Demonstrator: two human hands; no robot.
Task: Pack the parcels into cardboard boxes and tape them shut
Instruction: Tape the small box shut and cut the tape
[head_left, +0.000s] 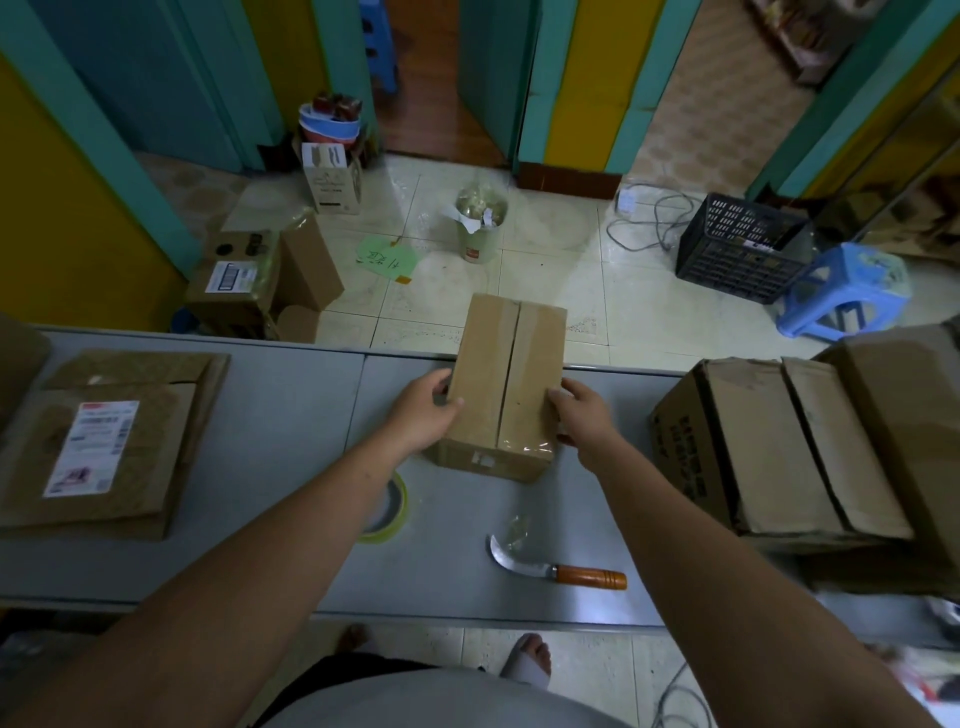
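A closed brown cardboard box (506, 384) with clear tape along its top seam stands at the middle of the grey table (291, 415), its far end reaching past the table's back edge. My left hand (423, 410) grips its left side, thumb on the top. My right hand (584, 415) grips its right side. A roll of yellowish tape (392, 512) lies on the table just behind my left forearm, partly hidden by it. A curved knife with an orange wooden handle (561, 569) lies near the front edge.
Flattened cardboard with a shipping label (104, 447) lies at the table's left. Large cardboard boxes (779, 447) stand at the right. On the floor beyond are more boxes (244, 280), a bin (480, 223), a black crate (740, 249) and a blue stool (847, 291).
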